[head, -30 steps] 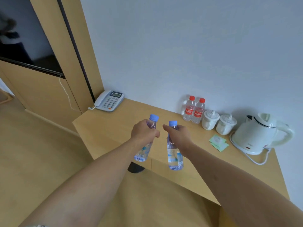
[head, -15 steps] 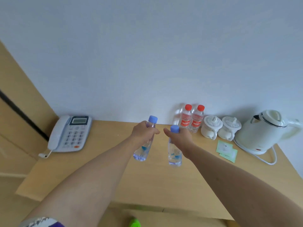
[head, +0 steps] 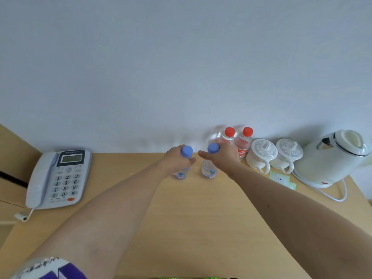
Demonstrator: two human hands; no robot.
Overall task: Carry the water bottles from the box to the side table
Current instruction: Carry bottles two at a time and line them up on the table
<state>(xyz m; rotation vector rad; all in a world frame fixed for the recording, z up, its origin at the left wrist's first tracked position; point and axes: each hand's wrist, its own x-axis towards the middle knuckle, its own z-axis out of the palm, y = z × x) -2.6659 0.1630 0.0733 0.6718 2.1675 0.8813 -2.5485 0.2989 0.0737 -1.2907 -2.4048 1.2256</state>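
Two blue-capped water bottles (head: 209, 170) are gripped by their necks, one in each of the hands (head: 177, 160), low over the bench (head: 201, 218) beside the red-capped bottles (head: 237, 141), so setting-down is judged in hand, with upright release needed next.

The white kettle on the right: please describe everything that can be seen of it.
The white kettle looks like glossy plastic, with a cream lid, a dark-rimmed spout facing left and a small red mark low on its body. It stands upright on a round base at the right end of the wooden table, against the wall. A white cord loops from the base. Nothing else touches it.
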